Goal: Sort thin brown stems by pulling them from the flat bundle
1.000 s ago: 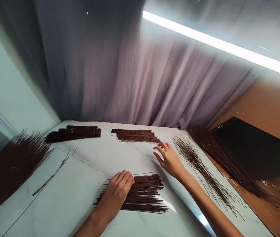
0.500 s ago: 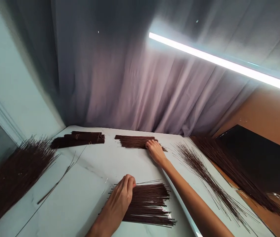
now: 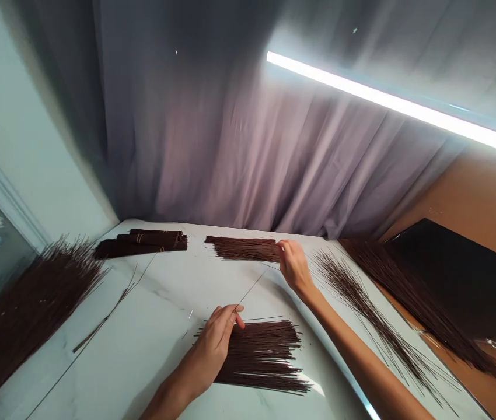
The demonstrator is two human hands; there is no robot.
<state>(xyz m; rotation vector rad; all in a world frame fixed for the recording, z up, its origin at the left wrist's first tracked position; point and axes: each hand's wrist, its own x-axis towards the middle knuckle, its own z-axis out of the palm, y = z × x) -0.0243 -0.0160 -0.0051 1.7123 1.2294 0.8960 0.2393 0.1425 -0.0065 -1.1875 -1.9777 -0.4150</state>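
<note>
Over the left end of the near row of dark brown sticks (image 3: 265,356), my left hand (image 3: 215,344) pinches one thin stick (image 3: 251,289), which slants up to the right. My right hand (image 3: 294,265) is at the right end of the far row of dark sticks (image 3: 243,248). Its fingers are pressed together, and what they hold, if anything, is too small to make out. Both rows lie flat on the white marbled table (image 3: 164,326).
Tied dark bundles (image 3: 156,240) lie at the back left. A big pile of sticks (image 3: 29,309) covers the left edge, near a few loose sticks (image 3: 108,315). On the right are a loose sheaf (image 3: 370,309) and a long pile (image 3: 418,303) beside a black panel (image 3: 462,280).
My right hand has moved right, from on top of the far row to its right end. A single stick now shows in my left hand, which has stayed nearly in place.
</note>
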